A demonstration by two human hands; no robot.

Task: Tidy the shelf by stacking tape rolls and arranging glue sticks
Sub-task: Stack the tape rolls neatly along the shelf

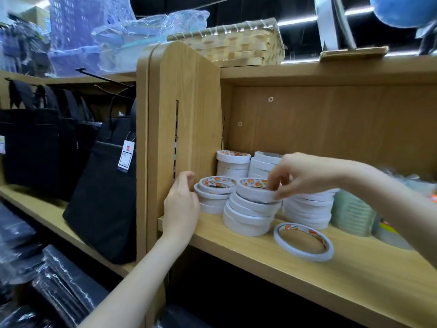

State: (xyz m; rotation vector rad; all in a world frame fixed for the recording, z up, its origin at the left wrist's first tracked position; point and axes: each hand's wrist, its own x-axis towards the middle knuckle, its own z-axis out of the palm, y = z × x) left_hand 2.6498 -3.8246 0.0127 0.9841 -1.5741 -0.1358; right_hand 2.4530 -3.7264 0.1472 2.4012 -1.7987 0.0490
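Observation:
Several stacks of white tape rolls stand on the wooden shelf (331, 280). My right hand (295, 176) pinches the top roll (253, 189) of the leaning middle stack (248, 216), fingers inside and outside its rim. My left hand (182, 202) rests beside the short left stack (214, 195), its fingers loosely curled and holding nothing. One thin roll (303, 241) lies flat alone near the shelf's front. Two taller stacks (233, 163) stand at the back, and another stack (307, 209) is partly hidden behind my right hand. No glue sticks are visible.
A wooden side panel (186, 110) bounds the shelf at left. Pale green packaged items (352, 214) sit right of the tape. Black bags (101, 185) with tags hang at left. A woven basket (236, 43) rests on top of the unit.

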